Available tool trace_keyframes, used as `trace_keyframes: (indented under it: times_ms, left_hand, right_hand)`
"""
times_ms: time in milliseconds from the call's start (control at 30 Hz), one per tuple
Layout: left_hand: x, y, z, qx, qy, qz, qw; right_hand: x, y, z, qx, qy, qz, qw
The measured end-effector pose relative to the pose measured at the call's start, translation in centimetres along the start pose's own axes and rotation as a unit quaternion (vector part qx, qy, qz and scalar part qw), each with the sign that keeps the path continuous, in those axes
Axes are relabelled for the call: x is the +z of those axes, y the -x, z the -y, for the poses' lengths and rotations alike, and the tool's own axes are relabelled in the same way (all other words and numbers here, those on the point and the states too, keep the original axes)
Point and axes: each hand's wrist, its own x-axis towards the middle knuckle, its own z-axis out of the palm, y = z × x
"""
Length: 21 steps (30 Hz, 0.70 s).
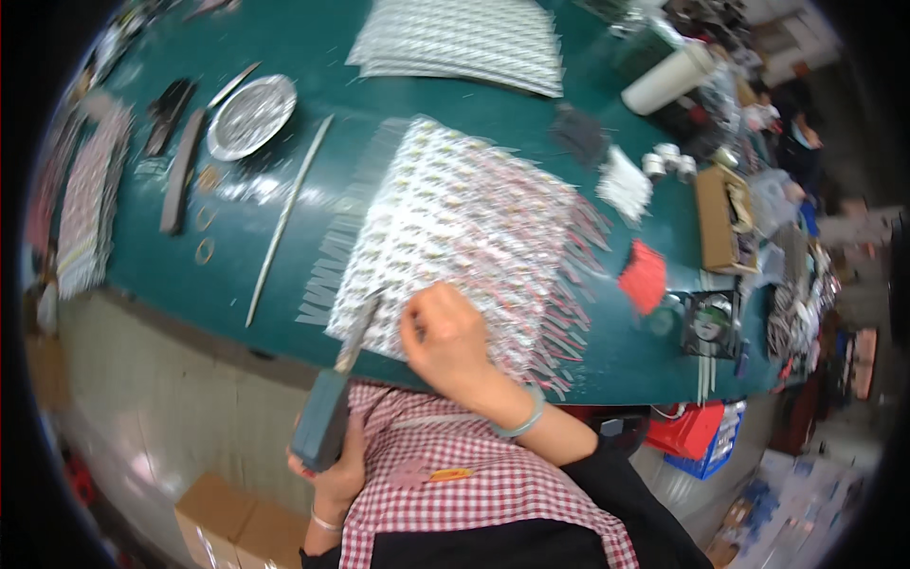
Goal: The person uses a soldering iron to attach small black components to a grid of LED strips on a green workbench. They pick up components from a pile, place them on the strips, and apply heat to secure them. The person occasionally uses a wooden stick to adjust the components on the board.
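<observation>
A woven mat (464,237) lies on the green table in front of me. It is white with small green marks on the left and pinkish towards the right, with loose strip ends along both sides. My left hand (339,465) is closed round the boxy dark green handle of a tool (322,417) with a long, narrow grey metal end. That end reaches over the mat's near left corner. My right hand (444,337) is closed above the mat's near part, fingers curled. Whatever its fingers hold, if anything, is hidden.
A thin pale rod (289,223) and a silver bowl (251,118) lie to the left. At the back is a stack of white woven sheets (460,43). To the right are a red cloth piece (644,277), a white roll (668,79) and a cardboard box (725,220).
</observation>
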Motion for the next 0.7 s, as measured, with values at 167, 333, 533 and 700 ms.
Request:
trace_keyframes:
  times_ms: [167,333,533,700]
  left_hand:
    - [1.6,-0.8,-0.8,-0.083,0.098,-0.061,0.99]
    - [2.0,-2.2,-3.7,-0.078,0.108,-0.039,0.99]
    - [2.5,-2.6,-4.1,-0.082,0.107,-0.055,0.989]
    - [2.8,-2.6,-4.3,-0.09,0.099,-0.047,0.99]
  right_hand:
    - [-0.9,-0.1,0.4,0.021,-0.003,0.022,1.0]
    - [-3.3,-0.1,0.6,0.041,-0.023,0.064,0.997]
    - [-10.8,-5.5,-5.1,0.045,0.025,-0.005,0.999]
    - [-11.1,-13.5,-15.9,-0.013,0.182,-0.048,0.982]
